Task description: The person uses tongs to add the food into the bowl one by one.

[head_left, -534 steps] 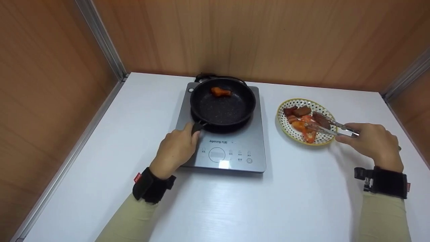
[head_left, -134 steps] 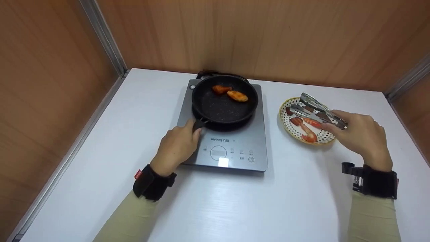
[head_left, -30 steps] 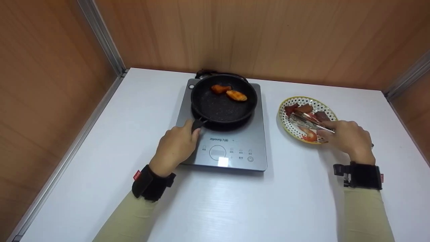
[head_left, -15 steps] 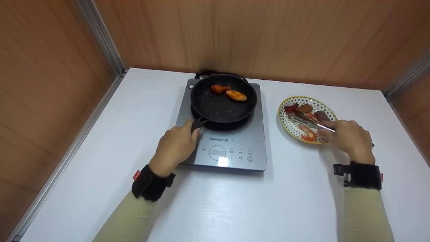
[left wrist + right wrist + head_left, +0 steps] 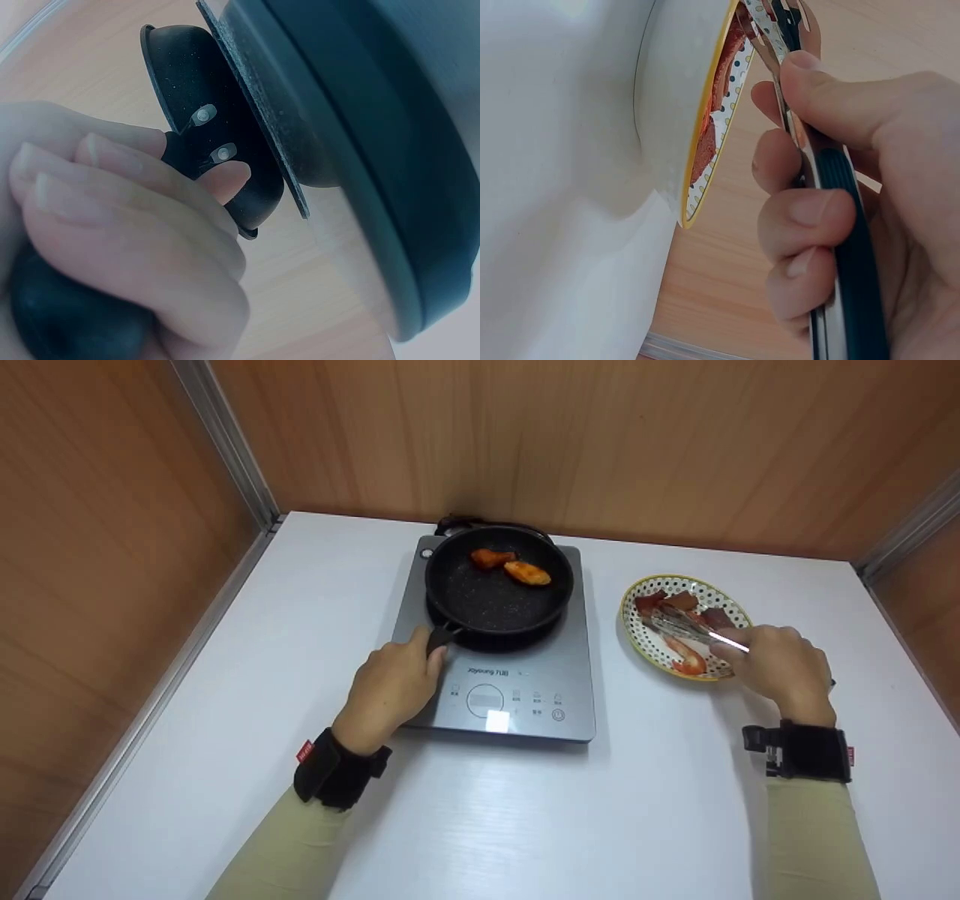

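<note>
My left hand (image 5: 394,690) grips the black handle (image 5: 79,311) of the frying pan (image 5: 495,607). Inside the pan lie a reddish-brown drumstick (image 5: 491,559) and a golden chicken wing (image 5: 527,573), side by side near the far wall. With curled fingers my right hand (image 5: 784,671) holds metal tongs (image 5: 686,628), whose dark handle shows in the right wrist view. The tong tips are low over the dotted, yellow-rimmed plate (image 5: 637,645), among the food; I cannot tell whether they pinch a piece. A shrimp (image 5: 688,660) and several brown meat slices (image 5: 681,601) lie on that plate.
Beneath the pan is a grey induction cooker (image 5: 517,720) with a touch panel, its black cord (image 5: 454,521) behind it. The white table (image 5: 480,817) meets wooden panels (image 5: 570,450) at the back and sides.
Since the oldest frame, the golden wing has gone from the plate into the pan. The tongs have since come down to the plate and narrowed. My left hand stays on the handle.
</note>
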Demonstrator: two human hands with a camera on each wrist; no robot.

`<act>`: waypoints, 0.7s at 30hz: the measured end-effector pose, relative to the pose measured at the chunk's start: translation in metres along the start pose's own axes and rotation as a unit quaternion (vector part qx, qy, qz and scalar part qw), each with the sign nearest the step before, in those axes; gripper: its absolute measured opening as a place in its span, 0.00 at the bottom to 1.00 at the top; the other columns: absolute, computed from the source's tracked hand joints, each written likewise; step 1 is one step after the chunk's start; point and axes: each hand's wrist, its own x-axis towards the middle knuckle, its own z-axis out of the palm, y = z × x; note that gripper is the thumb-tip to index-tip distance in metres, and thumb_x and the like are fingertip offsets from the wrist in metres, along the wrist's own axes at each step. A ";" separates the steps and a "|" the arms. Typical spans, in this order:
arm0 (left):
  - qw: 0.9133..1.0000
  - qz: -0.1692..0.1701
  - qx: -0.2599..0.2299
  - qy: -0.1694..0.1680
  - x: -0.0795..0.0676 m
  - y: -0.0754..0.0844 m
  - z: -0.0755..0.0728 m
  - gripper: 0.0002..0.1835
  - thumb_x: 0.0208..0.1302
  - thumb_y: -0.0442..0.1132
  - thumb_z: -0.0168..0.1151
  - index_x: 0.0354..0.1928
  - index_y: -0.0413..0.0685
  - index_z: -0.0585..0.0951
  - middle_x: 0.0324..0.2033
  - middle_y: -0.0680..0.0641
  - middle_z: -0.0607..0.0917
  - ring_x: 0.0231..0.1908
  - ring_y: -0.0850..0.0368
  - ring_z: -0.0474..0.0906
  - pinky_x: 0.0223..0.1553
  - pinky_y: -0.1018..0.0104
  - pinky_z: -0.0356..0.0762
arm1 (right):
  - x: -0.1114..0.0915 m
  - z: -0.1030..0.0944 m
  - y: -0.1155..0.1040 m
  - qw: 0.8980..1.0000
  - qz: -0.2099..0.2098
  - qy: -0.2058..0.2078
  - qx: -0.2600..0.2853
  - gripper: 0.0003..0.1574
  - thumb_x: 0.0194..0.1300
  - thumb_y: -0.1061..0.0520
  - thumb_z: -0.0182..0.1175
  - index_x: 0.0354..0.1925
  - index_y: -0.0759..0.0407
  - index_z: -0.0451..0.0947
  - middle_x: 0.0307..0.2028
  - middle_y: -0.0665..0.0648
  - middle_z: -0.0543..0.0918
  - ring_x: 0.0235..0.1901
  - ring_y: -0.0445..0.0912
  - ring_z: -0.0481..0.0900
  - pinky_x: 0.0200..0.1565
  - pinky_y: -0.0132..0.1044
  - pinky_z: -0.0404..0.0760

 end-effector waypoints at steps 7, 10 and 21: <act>1.000 0.003 0.000 0.001 -0.001 0.000 -0.001 0.19 0.83 0.48 0.54 0.57 0.38 0.78 0.33 0.31 0.87 0.32 0.36 0.87 0.26 0.46 0.78 | 0.000 -0.001 -0.002 1.000 0.006 0.010 0.004 0.32 0.76 0.37 0.63 0.70 0.48 0.79 0.59 0.82 0.78 0.48 0.72 0.80 0.29 0.57 0.74; 1.000 0.004 0.001 0.000 -0.001 0.000 -0.001 0.19 0.83 0.48 0.54 0.56 0.38 0.78 0.30 0.34 0.86 0.28 0.40 0.85 0.24 0.50 0.75 | -0.001 -0.001 -0.003 1.000 0.014 0.015 0.014 0.31 0.77 0.37 0.62 0.71 0.46 0.78 0.60 0.82 0.78 0.47 0.71 0.80 0.30 0.55 0.72; 1.000 0.000 0.002 0.000 0.000 0.000 0.000 0.18 0.83 0.49 0.53 0.55 0.38 0.78 0.31 0.33 0.87 0.31 0.38 0.86 0.25 0.48 0.76 | 0.000 -0.001 -0.006 0.999 0.030 0.037 0.017 0.45 0.72 0.22 0.56 0.71 0.49 0.78 0.60 0.80 0.78 0.46 0.69 0.80 0.28 0.51 0.69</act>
